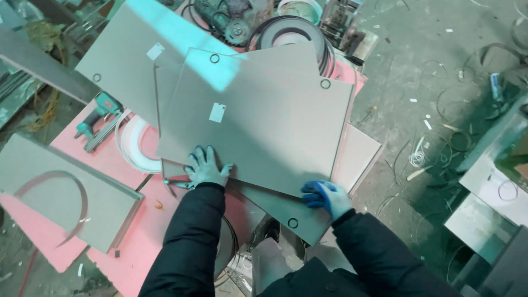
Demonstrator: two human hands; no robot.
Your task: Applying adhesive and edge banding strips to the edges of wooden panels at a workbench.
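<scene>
The top grey panel [258, 118] is lain on a loose, fanned stack of similar panels over a pink work surface [137, 242], in the middle of the scene. The gloved left hand [206, 168] is pressed flat, fingers spread, on the panel's near edge; the blue-gloved right hand [325, 197] is curled over its near right corner, apparently gripped there, though the fingertips underneath are hidden. A slip could well be caused by the uneven stack: the top panel is skewed across the ones below, so it might be slid off to the right, or fingers pinched between the boards. A tool with a teal handle [179, 184], partly covered just left of the left hand, could be snagged. Rolls of edge band [291, 33] at the far side are half hidden, and what lies beneath the near panels cannot be made out.
</scene>
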